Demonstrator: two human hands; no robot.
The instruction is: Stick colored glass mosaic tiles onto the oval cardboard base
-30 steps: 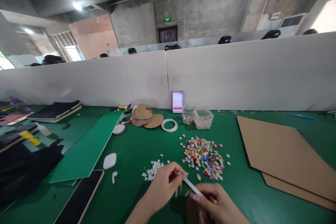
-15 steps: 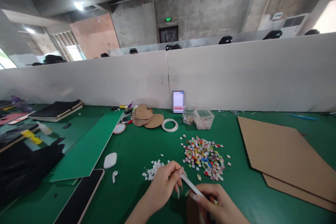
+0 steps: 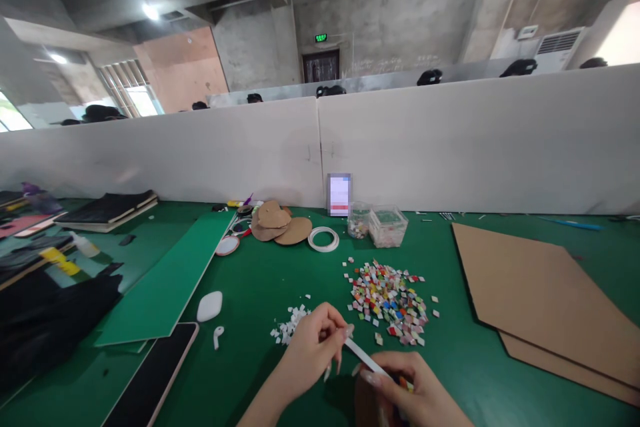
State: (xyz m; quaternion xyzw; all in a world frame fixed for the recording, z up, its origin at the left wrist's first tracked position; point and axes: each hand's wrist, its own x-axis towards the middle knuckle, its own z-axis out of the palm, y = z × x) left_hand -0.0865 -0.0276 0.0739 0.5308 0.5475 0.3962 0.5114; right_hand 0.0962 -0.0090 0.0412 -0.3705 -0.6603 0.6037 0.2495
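Between my hands runs a narrow white strip, slanting down to the right. My left hand pinches its upper end between thumb and fingertips. The lower end is under the thumb of my right hand, whose fingers are closed. Under that hand shows part of a brown cardboard piece with some coloured bits, mostly hidden by the fingers. Beyond the hands spreads a pile of small multicoloured mosaic tiles. Small white cut bits lie just left of my left hand.
Cardboard sheets lie at the right. Left of the hands are an earbud, its white case, a phone and a green board. Farther back stand a white tape roll, cardboard discs and a clear box.
My left hand has shifted very slightly, its fingers curling a little more at the strip's end. My right hand stays nearly where it was.
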